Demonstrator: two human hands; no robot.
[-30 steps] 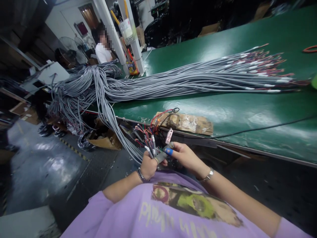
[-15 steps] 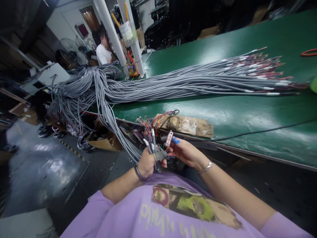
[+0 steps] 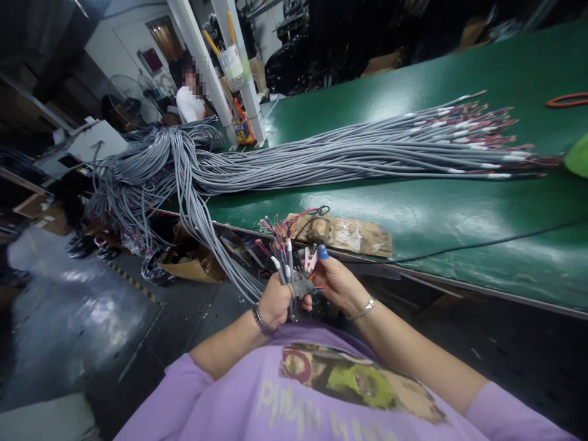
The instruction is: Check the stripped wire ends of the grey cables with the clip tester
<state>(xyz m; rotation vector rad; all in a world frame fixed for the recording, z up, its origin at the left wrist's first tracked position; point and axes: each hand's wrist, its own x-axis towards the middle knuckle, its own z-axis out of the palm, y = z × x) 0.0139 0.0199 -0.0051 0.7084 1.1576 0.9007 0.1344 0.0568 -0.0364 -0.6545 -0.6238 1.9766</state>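
My left hand (image 3: 274, 301) is closed in a fist round a bunch of grey cables (image 3: 215, 242) whose stripped red, green and blue wire ends (image 3: 281, 236) stick up above it. A grey sleeve covers its thumb. My right hand (image 3: 335, 282), with a blue cap on one fingertip, pinches a small pink and white clip-like tool (image 3: 310, 258) right beside those wire ends. Both hands sit close to my chest, just off the near edge of the green bench (image 3: 413, 208).
A long thick bundle of grey cables (image 3: 349, 150) lies across the bench and spills over its left end to the floor. A worn brown pad (image 3: 349, 231) and a black cord (image 3: 482, 244) lie near the edge. A seated person (image 3: 189, 101) is far left.
My right hand has risen and moved left, bringing the small tool in against the wire ends. My left hand has kept its grip and barely shifted.
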